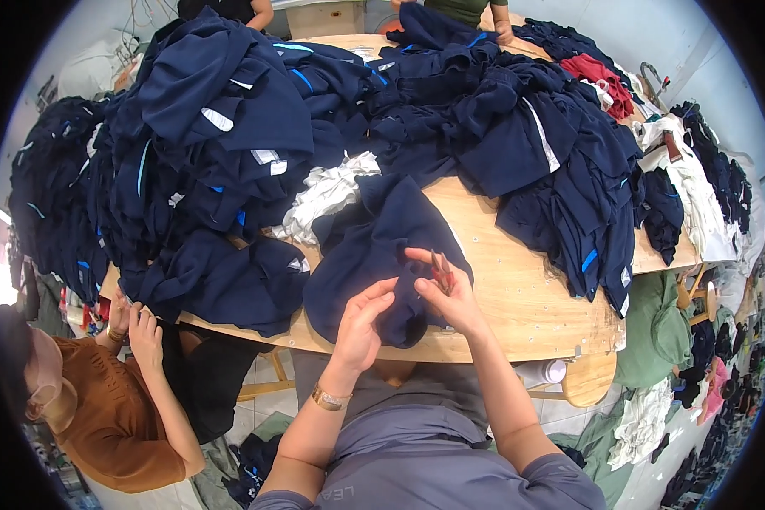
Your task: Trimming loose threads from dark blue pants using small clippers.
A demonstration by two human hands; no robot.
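A dark navy garment (348,259) lies bunched at the table's near edge, under and between my hands. My right hand (459,304) has a small pair of thread snips (441,270) with reddish handles tucked in its grip, blades up. Its thumb and index finger reach out over the cloth. My left hand (359,330) is at the garment's near side, thumb and fingertips drawn together in a pinch; anything between them is too small to make out. Just beyond the garment sits a crumpled white cloth (327,197).
Navy garments rise in a tall heap (221,93) at left and a lower pile (561,161) at right on the wooden table (501,314). A co-worker in a brown shirt (110,408) sits close on my left. Two others stand across the table. White garments (684,183) lie far right.
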